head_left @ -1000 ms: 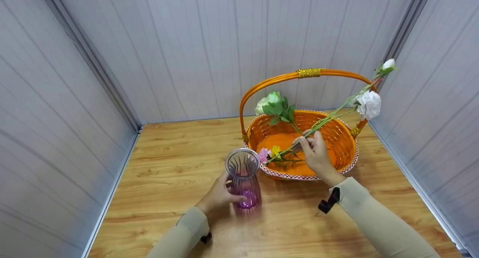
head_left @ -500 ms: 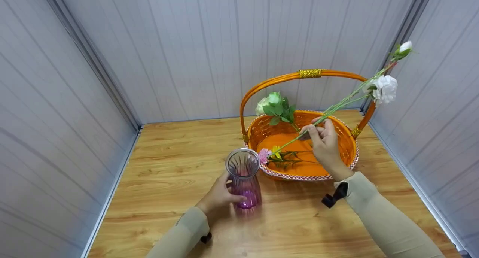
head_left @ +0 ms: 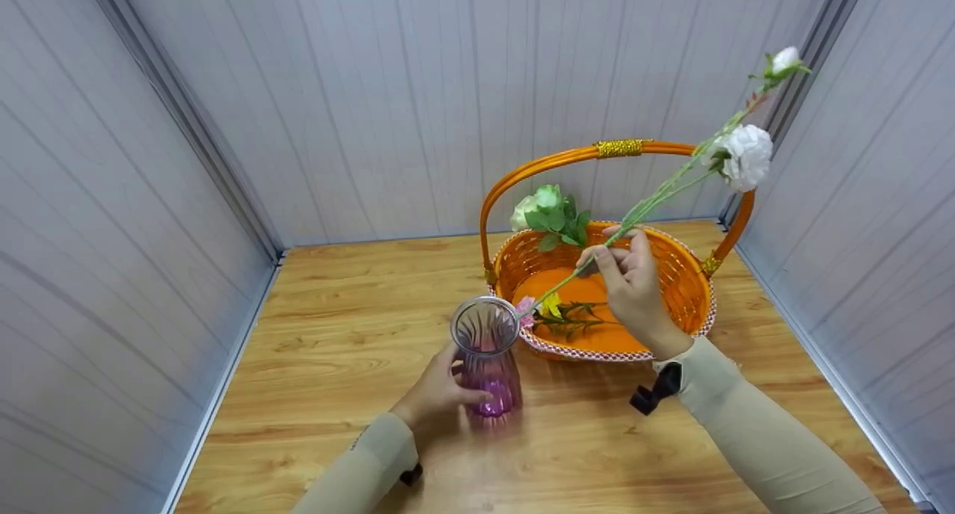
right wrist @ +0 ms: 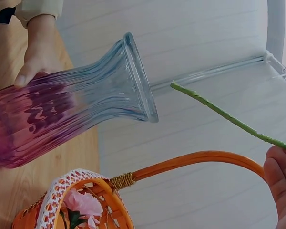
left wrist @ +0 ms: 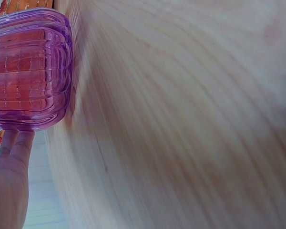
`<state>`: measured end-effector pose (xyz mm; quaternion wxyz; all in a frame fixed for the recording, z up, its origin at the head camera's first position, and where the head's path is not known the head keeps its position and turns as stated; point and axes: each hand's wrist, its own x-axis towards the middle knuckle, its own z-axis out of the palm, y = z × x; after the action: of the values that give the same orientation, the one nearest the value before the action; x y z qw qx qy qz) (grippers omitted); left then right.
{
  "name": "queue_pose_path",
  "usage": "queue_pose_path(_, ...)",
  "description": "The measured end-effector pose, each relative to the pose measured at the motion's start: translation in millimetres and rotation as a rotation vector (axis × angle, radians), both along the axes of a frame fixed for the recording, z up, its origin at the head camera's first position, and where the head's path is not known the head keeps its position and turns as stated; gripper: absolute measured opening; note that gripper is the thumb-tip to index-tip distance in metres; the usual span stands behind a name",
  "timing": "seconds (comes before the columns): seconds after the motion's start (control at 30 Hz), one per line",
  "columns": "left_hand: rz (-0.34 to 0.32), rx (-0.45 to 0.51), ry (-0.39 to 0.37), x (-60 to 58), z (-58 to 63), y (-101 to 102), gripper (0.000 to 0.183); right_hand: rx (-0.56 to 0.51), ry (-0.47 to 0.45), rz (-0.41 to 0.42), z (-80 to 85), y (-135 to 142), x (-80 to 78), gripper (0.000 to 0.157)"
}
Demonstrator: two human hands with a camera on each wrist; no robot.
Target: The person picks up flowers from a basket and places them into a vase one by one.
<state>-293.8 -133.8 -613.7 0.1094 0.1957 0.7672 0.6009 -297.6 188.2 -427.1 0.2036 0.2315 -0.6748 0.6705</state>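
Observation:
My left hand (head_left: 434,392) holds a glass vase (head_left: 492,372) upright on the table, its thumb across the front. The vase is purple low down and clearer towards its flared rim. Over the basket, my right hand (head_left: 634,286) pinches the green stem of an artificial white flower (head_left: 746,158), which slants up to the right and also bears a white bud (head_left: 785,59). In the right wrist view, the cut end of the stem (right wrist: 219,110) lies just beyond the vase's mouth, apart from it. Left-hand fingers (left wrist: 20,145) show beside the vase in the left wrist view.
An orange wicker basket (head_left: 690,305) with a tall arched handle (head_left: 552,162) stands right of the vase. Inside it lie a pale green rose (head_left: 547,198), a yellow flower (head_left: 550,305) and a pink flower (head_left: 526,312). Panelled walls enclose the wooden table (head_left: 336,327).
The right hand has lifted the white flower, moving up and right, then back left towards the vase; the stem now stands steeper. The left hand and vase have stayed put.

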Motion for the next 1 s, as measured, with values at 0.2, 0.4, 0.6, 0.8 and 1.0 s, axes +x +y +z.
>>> queue_pose_path(0.2, -0.006, 0.018, 0.007, 1.1, 1.7, 0, 0.109, 0.006, 0.019, 0.025, 1.4, -10, -3.2, 0.015)
queue_pose_path(0.4, -0.012, 0.022, -0.002, 2.2, 0.7, 1, 0.106, 0.019, 0.025, 0.055, -1.8, -16, -8.5, 0.016)
queue_pose_path(0.6, -0.024, 0.031, 0.012, 2.1, -0.8, 1, 0.106, 0.07, 0.002, 0.106, -3.6, -23, -13.8, 0.012)
queue_pose_path(0.8, -0.018, 0.024, 0.009, 1.4, -0.6, 0, 0.108, 0.1, -0.039, 0.142, -5.3, -32, -18.2, 0.012)
queue_pose_path(1.0, -0.01, 0.012, 0.001, 0.9, -0.3, 0, 0.109, 0.142, -0.072, 0.174, -6.6, -40, -20.8, 0.015)
